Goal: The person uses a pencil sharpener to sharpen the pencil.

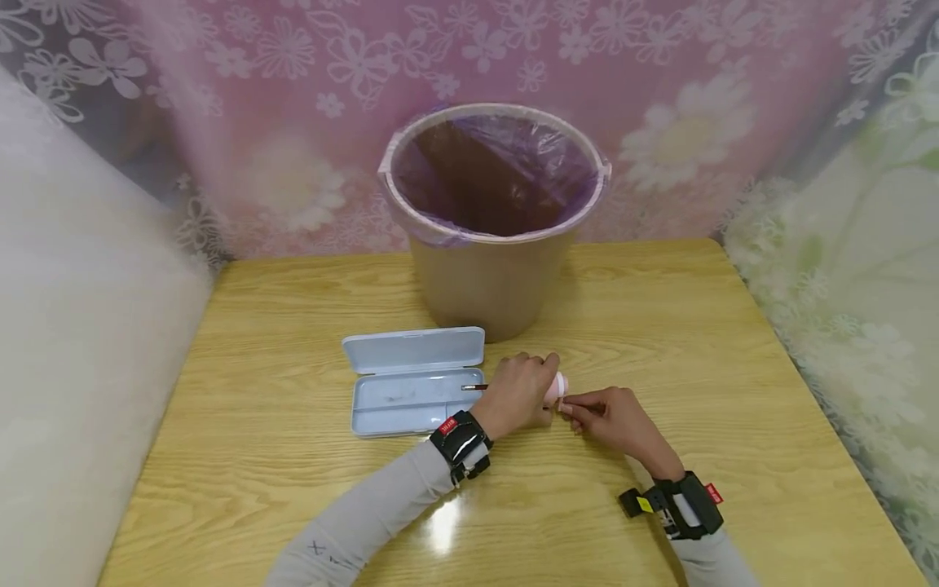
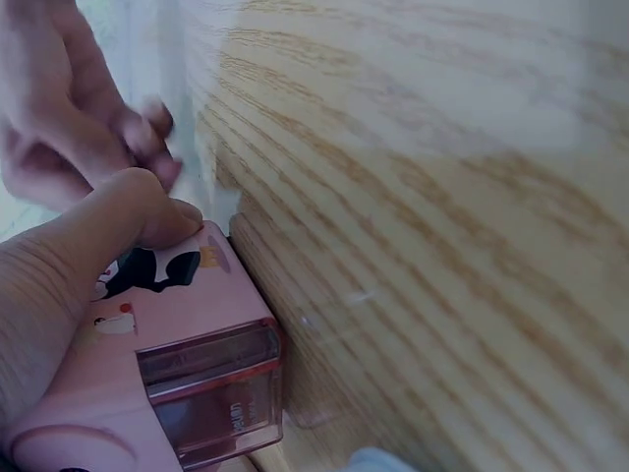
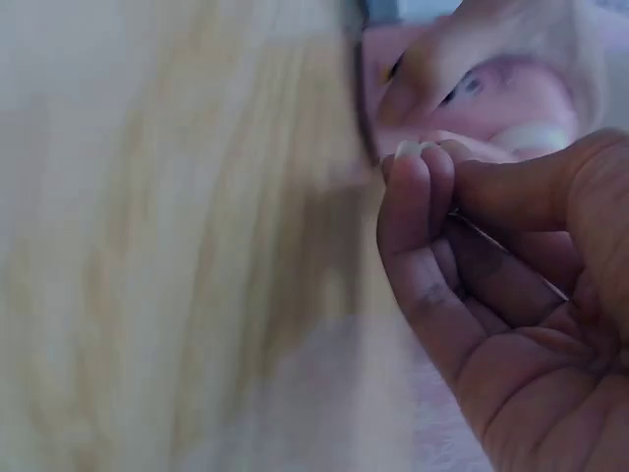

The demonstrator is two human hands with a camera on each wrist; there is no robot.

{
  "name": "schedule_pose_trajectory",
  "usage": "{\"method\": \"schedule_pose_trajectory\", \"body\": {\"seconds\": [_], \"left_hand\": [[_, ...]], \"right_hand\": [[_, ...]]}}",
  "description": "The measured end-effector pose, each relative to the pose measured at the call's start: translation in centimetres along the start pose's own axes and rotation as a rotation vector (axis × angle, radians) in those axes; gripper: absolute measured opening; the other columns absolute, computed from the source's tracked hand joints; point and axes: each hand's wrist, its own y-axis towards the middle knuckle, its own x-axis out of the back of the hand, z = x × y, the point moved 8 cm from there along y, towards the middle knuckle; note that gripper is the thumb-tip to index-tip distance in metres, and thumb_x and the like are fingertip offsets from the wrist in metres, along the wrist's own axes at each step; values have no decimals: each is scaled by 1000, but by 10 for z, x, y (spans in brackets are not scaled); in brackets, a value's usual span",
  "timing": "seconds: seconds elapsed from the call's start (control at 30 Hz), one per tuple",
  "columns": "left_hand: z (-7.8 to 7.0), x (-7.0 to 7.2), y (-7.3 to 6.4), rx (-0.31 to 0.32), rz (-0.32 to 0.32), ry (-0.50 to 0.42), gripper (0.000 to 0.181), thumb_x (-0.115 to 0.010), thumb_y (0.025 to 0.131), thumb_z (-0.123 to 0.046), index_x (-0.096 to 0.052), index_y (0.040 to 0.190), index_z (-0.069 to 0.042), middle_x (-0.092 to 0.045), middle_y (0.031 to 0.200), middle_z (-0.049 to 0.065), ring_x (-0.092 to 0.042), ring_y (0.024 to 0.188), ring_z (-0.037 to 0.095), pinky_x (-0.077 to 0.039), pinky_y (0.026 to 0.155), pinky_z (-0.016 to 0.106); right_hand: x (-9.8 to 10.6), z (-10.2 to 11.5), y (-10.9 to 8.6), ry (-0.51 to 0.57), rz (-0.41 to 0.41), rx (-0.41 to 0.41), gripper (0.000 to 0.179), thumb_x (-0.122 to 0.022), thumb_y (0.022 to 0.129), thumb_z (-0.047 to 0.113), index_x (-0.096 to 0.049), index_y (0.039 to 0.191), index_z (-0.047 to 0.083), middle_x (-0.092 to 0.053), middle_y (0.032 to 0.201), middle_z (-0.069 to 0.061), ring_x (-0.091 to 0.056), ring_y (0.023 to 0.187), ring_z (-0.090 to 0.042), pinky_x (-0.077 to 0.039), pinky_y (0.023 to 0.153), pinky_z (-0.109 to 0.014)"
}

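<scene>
A pink pencil sharpener [image 2: 211,295] with cartoon pictures and a clear drawer [image 2: 221,408] lies close over the wooden table. My left hand [image 1: 517,391] grips its body from above, the thumb across the pictured side. Past the left hand's other side, a thin dark stick with a silvery end [image 1: 473,387], like a pencil, points out over the pencil case. My right hand [image 1: 612,416] is at the sharpener's white-ringed end, its fingers curled and thumb and fingertips pinching at the crank. The crank knob itself is mostly hidden by those fingers.
A light blue pencil case [image 1: 399,397] lies with its lid raised, left of the hands. Behind it stands a beige bin [image 1: 487,281] lined with a purple bag. Flowered curtains [image 1: 293,98] hang round the wooden table [image 1: 286,318].
</scene>
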Motion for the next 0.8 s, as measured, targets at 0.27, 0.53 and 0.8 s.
{"method": "schedule_pose_trajectory", "body": {"seconds": [0.27, 0.53, 0.8], "left_hand": [[1, -5, 0, -20, -10, -13, 47, -85, 70, -38, -54, 96, -14, -66, 79, -4, -63, 70, 15, -49, 56, 29], [2, -6, -2, -24, -28, -13, 45, -84, 69, -36, -54, 95, -14, -64, 77, -4, -61, 68, 14, -47, 55, 29], [2, -3, -1, -30, -44, 20, 44, -83, 70, -37, -55, 96, -15, -63, 75, -5, -59, 66, 12, -45, 52, 27]], "right_hand": [[12, 30, -28, -28, -30, 23, 23, -69, 97, 21, -79, 111, 6, -71, 69, 5, -62, 57, -4, -42, 53, -21], [35, 50, -32, -26, -170, 129, 22, -70, 94, 4, -78, 113, 8, -75, 75, 0, -70, 64, -7, -36, 44, -21], [55, 52, -1, -28, -259, 182, 21, -71, 93, 3, -79, 111, 8, -76, 76, 0, -71, 66, -8, -33, 44, -19]]}}
